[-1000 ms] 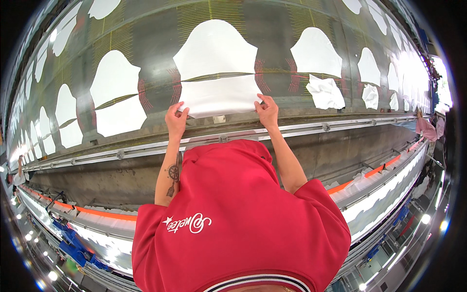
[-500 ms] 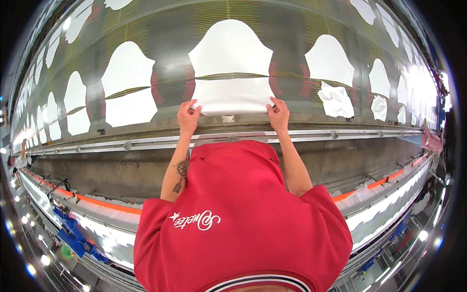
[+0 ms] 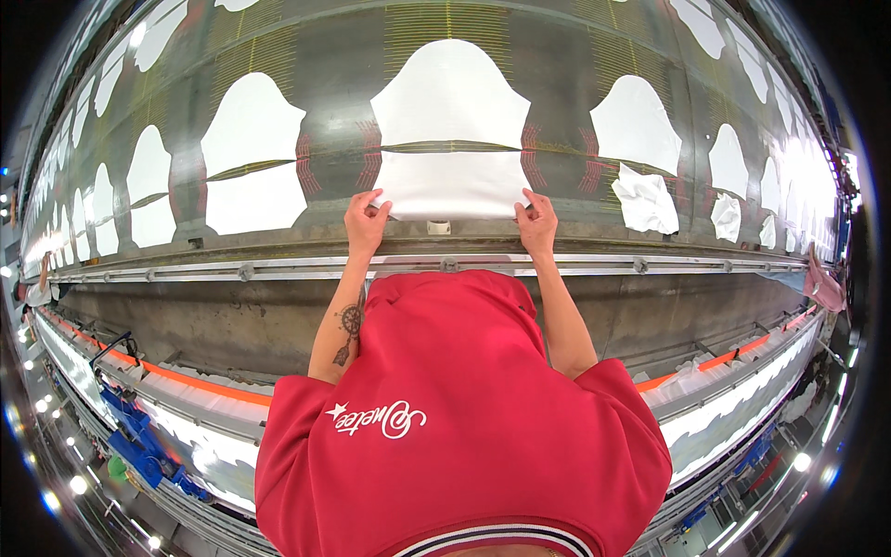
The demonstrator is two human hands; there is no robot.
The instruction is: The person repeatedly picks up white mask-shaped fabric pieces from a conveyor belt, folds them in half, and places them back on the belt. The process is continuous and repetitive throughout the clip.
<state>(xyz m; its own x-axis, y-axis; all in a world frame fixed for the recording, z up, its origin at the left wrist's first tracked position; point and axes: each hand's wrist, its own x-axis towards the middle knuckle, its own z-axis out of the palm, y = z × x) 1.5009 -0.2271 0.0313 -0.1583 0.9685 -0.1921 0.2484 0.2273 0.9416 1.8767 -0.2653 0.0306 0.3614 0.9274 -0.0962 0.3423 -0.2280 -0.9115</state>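
My left hand [image 3: 369, 215] pinches the lower left corner of a white rectangular fabric piece [image 3: 453, 176] on the long dark table [image 3: 340, 167]; my right hand [image 3: 535, 215] pinches its lower right corner. This piece lies just below a white bell-shaped piece [image 3: 447, 91], with a narrow gap of yellow lines between them. Similar white pieces [image 3: 249, 130] lie in rows to either side, over printed yellow and red guide lines. Right of my right hand is a crumpled white piece [image 3: 645, 201], below another bell-shaped piece [image 3: 633, 121].
A metal rail [image 3: 603, 265] runs along the table's near edge. Behind me are a second long table with an orange strip [image 3: 687, 367] and blue machinery [image 3: 135, 427]. A co-worker in pink [image 3: 821, 283] stands at the far right; another person [image 3: 39, 292] is at the far left.
The view has shifted, so the table and my hands appear slightly further right and more level. My hands still grip the same piece's lower corners, with little movement against it.
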